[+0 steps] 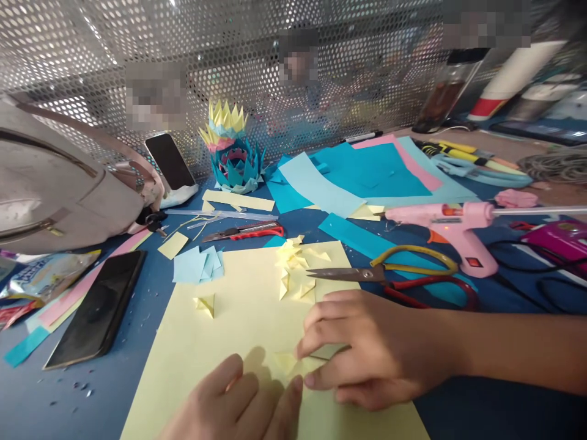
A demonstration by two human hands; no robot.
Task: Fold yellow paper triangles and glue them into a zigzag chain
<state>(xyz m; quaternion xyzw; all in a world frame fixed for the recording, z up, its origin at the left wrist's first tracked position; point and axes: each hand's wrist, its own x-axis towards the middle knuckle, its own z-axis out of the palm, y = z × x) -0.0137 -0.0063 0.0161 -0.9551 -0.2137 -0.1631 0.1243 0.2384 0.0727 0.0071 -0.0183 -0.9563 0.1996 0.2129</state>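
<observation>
A small folded yellow paper piece lies on the large pale yellow sheet, between my hands. My left hand comes in from the bottom edge with fingers curled, its index fingertip at the piece's lower edge. From the right, my right hand reaches over the sheet, index finger and thumb closed at the piece's right side. Part of the piece is hidden under those fingers. Beyond it sit several folded yellow paper triangles, with one more triangle to the left. Scissors lie just beyond my right hand.
Light blue paper squares and a red utility knife lie ahead. A pink glue gun is at right, its cord trailing. Behind stands a folded-paper model. Phone and bag are left; perforated metal stands behind.
</observation>
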